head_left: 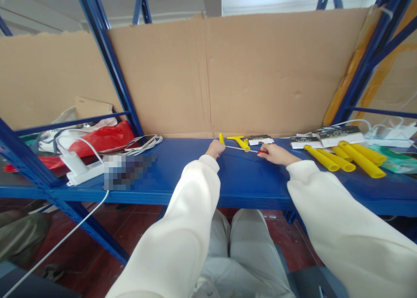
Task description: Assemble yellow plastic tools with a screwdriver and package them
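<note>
Blue metal shelving surrounds a blue bench (254, 172) backed by tall cardboard sheets (260, 72), above a dark red floor (130, 222). A seated person in a white top and pale trousers reaches both arms forward to the far part of the bench.

The left hand (215, 149) is curled closed around a yellow piece (221, 138), whose narrow upper end sticks up above the fingers; the rest is hidden in the grip. The right hand (275, 153) pinches the red handle of a slim tool (241, 149) between thumb and fingers. The tool's thin metal shaft spans the gap between the hands, sloping slightly up toward the left one and ending at or just beside it; whether the tip touches the yellow piece is too small to tell.

Just behind the shaft, between the hands, a yellow T-shaped part (241, 142) lies on the bench, with a small black-and-white packet (259, 140) beside it, just beyond the right hand. Farther right are several yellow tubes (363, 159), larger black-and-white packets (340, 136) behind them, and a green packet (400, 160) near the edge of the view. On the left are a white power strip (86, 174), a pixelated patch, coiled white cable (146, 145) and a red bag (109, 138). At far left, another person's trouser leg (24, 235) shows below bench height
</note>
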Demonstrator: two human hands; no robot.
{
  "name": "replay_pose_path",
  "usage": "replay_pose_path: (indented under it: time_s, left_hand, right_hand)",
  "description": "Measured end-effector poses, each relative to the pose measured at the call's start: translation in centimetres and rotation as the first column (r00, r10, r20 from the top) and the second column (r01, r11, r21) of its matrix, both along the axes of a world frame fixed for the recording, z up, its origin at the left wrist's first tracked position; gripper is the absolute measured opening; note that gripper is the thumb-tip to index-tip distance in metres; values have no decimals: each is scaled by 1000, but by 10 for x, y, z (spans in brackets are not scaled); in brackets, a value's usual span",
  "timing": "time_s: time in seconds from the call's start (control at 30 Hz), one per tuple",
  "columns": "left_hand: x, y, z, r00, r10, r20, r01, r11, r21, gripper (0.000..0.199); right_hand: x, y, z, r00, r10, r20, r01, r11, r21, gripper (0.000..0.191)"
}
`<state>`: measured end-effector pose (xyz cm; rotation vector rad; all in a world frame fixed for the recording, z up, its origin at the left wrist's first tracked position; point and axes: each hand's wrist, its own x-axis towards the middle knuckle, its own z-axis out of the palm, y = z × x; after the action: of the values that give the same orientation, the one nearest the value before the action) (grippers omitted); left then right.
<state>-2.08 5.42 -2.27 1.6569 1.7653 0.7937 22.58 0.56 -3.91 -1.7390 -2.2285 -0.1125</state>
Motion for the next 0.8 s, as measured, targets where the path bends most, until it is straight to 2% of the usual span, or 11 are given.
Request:
replay_pose_path:
  time_s: [0.13, 0.23, 0.5, 0.8]
  left_hand:
    - [0, -1, 1, 1000, 5, -1, -5, 1000, -2, 27]
    - [0, -1, 1, 1000, 8, -1, -8, 1000, 5, 24]
    - [-1, 2, -1, 1000, 7, 0, -7, 1000, 10, 24]
    - [-1, 2, -1, 1000, 5, 5, -5, 1000, -1, 26]
  right_hand:
    - [3, 4, -3, 999, 33, -35, -33, 999, -1, 12]
    - [4, 6, -4, 999, 38, -31, -37, 999, 27, 18]
    - [2, -1, 1, 1000, 11, 11, -11, 999, 52, 9]
    - [2, -1, 2, 999, 32, -4, -32, 999, 35, 10]
